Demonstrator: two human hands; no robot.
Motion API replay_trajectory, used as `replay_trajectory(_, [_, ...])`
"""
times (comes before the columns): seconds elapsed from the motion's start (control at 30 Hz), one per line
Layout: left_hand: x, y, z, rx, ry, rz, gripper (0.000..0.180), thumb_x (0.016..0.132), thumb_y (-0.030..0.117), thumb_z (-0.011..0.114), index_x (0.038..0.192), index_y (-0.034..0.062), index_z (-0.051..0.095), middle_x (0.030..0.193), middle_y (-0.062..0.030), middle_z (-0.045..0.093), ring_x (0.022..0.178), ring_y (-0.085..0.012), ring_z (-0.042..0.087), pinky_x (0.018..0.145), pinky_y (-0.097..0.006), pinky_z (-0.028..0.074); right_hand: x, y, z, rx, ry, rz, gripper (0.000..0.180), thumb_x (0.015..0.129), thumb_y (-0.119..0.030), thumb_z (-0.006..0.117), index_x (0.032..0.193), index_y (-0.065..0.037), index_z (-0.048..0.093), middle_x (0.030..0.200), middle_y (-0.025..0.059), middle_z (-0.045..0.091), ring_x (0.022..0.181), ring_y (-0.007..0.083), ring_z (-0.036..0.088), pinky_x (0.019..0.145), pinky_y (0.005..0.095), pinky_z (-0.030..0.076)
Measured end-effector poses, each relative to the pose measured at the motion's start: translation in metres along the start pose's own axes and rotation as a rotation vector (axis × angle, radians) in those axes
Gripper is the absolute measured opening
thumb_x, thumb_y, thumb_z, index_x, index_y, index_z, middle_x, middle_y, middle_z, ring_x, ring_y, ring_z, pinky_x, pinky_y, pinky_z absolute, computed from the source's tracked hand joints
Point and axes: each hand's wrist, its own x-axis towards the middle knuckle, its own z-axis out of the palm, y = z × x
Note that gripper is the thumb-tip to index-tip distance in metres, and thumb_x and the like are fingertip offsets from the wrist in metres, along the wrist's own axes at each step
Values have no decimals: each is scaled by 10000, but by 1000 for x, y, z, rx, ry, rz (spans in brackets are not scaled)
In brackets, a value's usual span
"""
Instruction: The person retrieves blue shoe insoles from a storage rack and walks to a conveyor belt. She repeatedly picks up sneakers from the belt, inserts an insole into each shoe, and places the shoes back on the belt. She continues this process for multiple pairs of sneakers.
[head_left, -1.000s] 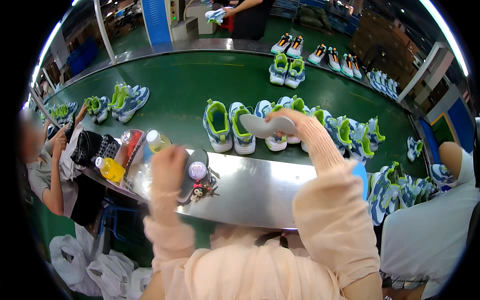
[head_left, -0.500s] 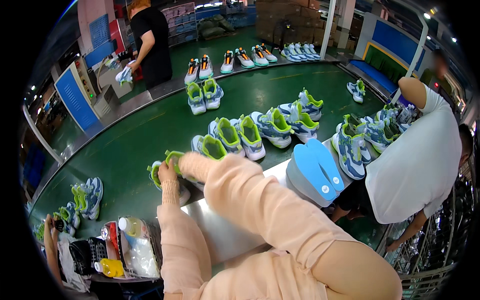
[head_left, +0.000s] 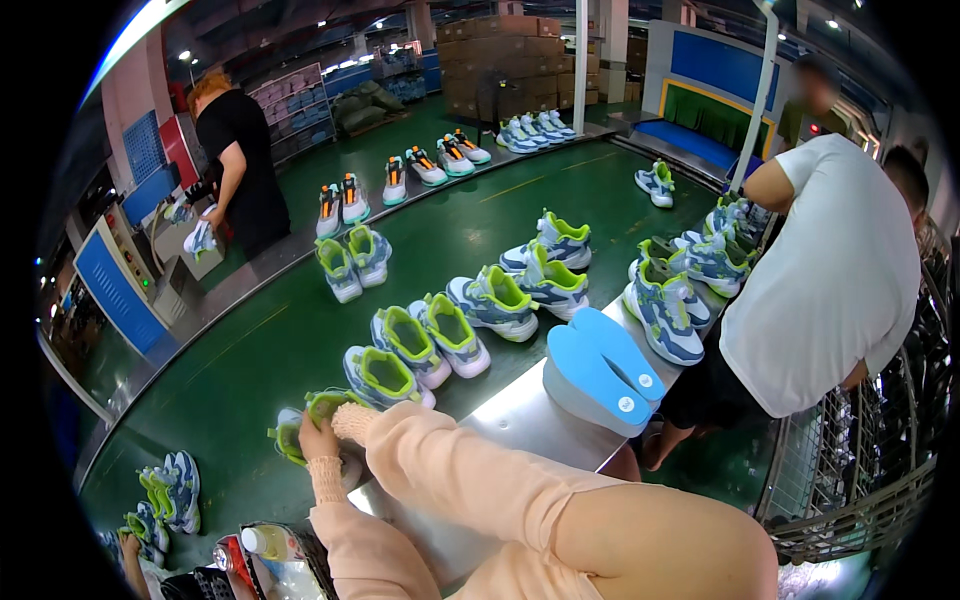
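Note:
Two blue-and-white sneakers with lime-green linings stand side by side at the near edge of the green work surface. My left hand (head_left: 319, 440) is closed on the collar of one sneaker (head_left: 330, 402), beside the other sneaker (head_left: 286, 432). My right forearm crosses over to the same pair, its ribbed cuff against the collar; the right hand's fingers are hidden behind the cuff and shoe. To the right, a row of matching sneakers (head_left: 405, 340) stands on the surface. Blue insoles (head_left: 600, 365) lie stacked on the metal ledge (head_left: 500, 420).
A person in a white shirt (head_left: 820, 280) bends over more sneakers at right, beside a wire rack (head_left: 830, 480). Grey-and-orange sneakers (head_left: 395, 180) line the far rim. A basket with bottles (head_left: 265, 543) stands lower left. Another person in black (head_left: 240, 170) stands beyond.
My view has shifted, so the surface and shoes sit lower and further left in it. Both my arms stay at the same pair of sneakers.

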Motion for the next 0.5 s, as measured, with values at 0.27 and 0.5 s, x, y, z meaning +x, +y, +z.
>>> replay_trajectory(0.27, [-2,87,-15,456,-140,169,336,756,33,572,1092,39,577,992,-174,608,893,-339,582,765,-418,465,-105,70,16,659,446,-283,309,862,-249,450,878,9,618,818,197,607,804,339,595,715,424,452])
replay_trajectory(0.5, [26,78,30,745,-763,408,195,755,185,560,886,112,684,980,-134,644,913,-260,616,735,-377,470,-243,164,154,872,598,48,373,902,-332,445,874,-27,659,608,127,593,573,262,575,601,371,447])
